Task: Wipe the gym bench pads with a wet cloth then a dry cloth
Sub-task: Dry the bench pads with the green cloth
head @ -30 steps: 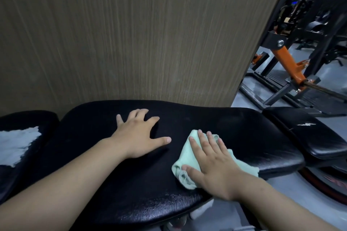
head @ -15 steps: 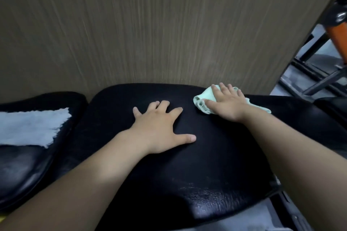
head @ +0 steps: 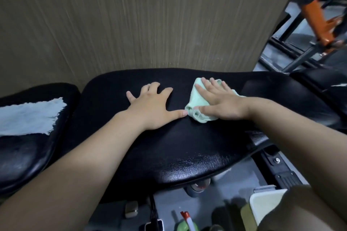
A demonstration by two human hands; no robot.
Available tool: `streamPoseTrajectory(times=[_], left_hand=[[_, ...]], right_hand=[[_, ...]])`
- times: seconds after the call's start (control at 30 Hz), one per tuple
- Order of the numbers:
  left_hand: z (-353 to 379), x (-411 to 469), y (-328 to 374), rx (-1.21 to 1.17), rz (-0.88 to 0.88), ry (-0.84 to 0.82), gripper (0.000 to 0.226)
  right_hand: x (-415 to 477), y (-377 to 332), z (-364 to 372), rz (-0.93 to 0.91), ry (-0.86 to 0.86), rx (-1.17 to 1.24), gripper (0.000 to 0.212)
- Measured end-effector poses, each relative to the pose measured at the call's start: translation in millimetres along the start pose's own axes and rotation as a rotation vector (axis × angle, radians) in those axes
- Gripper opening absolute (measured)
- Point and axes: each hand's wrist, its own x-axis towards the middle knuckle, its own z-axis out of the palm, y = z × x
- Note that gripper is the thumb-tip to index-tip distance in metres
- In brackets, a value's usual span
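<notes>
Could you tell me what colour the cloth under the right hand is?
Pale mint green, head view.

Glossy, finely creased black leather-like bench pad [head: 169,148]; soft mint cloth [head: 199,103]; frayed white towel [head: 28,118]; matt wood-grain wall panel [head: 131,20].

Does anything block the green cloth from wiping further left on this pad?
Yes. The left hand lies flat on the bench pad directly left of the green cloth, its thumb tip almost touching it.

A mint-green cloth [head: 197,102] is seen on the glossy black pad [head: 169,148]; a seemingly white cloth [head: 28,116] nearby.
</notes>
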Motion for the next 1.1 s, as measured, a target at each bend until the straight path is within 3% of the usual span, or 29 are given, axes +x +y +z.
streamPoseTrajectory(times=[0.1,0.3,0.53,0.63,0.83,1.1], left_hand=[[-3,-5,-2,-0.030,0.019,0.028,0.092],[-2,-25,-11,-0.016,0.062,0.072,0.078],[-3,-44,-22,0.010,0.063,0.056,0.075],[-4,-49,-26,0.020,0.052,0.036,0.076],[-4,-53,-33,0.019,0.041,0.005,0.078],[-3,-47,-32,0.050,0.030,-0.025,0.080]], right_hand=[[-35,-19,3,-0.058,-0.057,0.001,0.087],[-85,-42,-1,-0.105,-0.156,0.001,0.074],[-98,-75,9,0.195,0.211,0.237,0.067],[-91,-70,29,0.307,0.149,0.120,0.076],[-86,-68,44,0.225,0.193,0.037,0.111],[-52,-46,33,0.128,0.191,-0.005,0.092]])
